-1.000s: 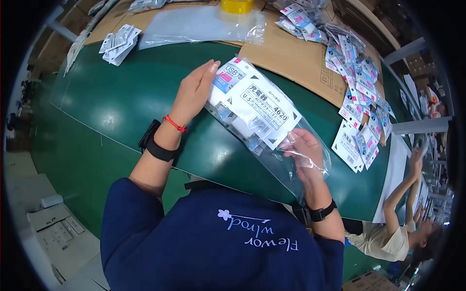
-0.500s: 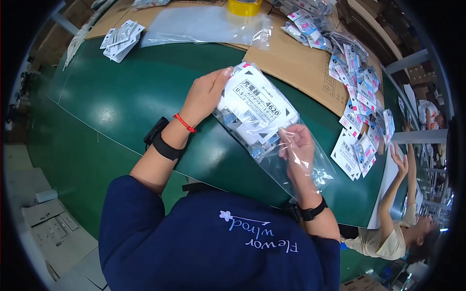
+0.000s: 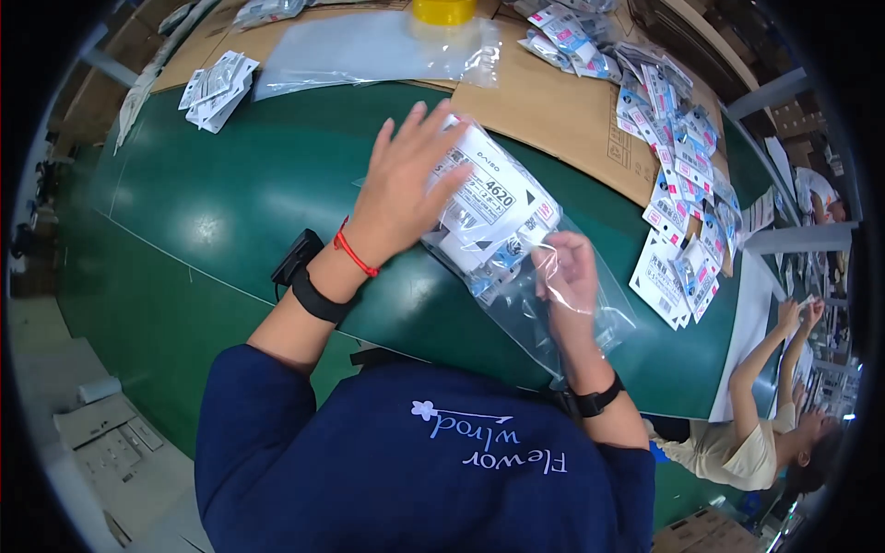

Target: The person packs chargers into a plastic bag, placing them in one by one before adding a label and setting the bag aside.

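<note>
I have one clear bag (image 3: 521, 318) over the table (image 3: 207, 175), by the middle of its near edge. White and blue packs (image 3: 502, 189) are in it already, too squashed to count. Its loose end sticks out empty, and I see no tape there yet. My left grip (image 3: 404, 189) is spread wide on top. My right grip (image 3: 572, 276) curls by the loose end; I can't tell if it pinches. Many more packs, too many to count, make one long heap (image 3: 682, 180) along the right edge. One small pile (image 3: 219, 89) sits near the far left corner, and one yellow roll (image 3: 444, 11) at the far edge.
</note>
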